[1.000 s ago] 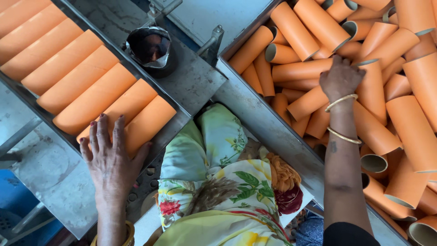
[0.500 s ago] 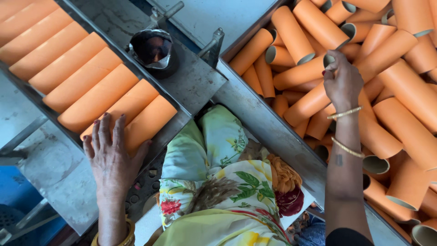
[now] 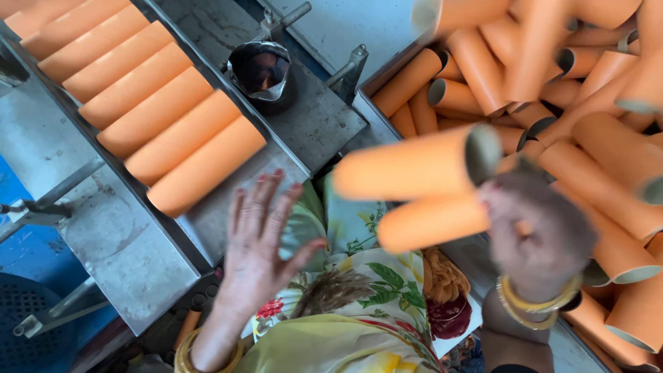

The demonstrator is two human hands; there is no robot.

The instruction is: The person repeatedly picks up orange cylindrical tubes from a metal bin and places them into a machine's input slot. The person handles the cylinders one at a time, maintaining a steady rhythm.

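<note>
Nearest the camera, the person's lap is covered by a floral cloth (image 3: pixel 359 304) in yellow, green and red. Above it on the left, the left hand (image 3: pixel 259 252) is spread wide, fingers apart, holding nothing; it hovers over the near edge of the grey metal tray (image 3: pixel 124 255), just short of the closest orange tube there. On the right, the right hand (image 3: pixel 542 231), blurred and wearing gold bangles (image 3: pixel 535 304) at the wrist, is closed around the ends of two orange cardboard tubes (image 3: pixel 421 190), one above the other, lying roughly level and pointing left over the lap. They are lifted clear of the pile.

Farther out on the left, a row of orange tubes (image 3: pixel 138 103) lies side by side on the sloping tray, touching one another. Between tray and bin, a small dark cup (image 3: pixel 262 72) lined with shiny film stands on a grey metal plate (image 3: pixel 318 117). To the right and beyond, a bin (image 3: pixel 387 117) holds a loose heap of hollow orange tubes (image 3: pixel 580 83), lying at mixed angles.
</note>
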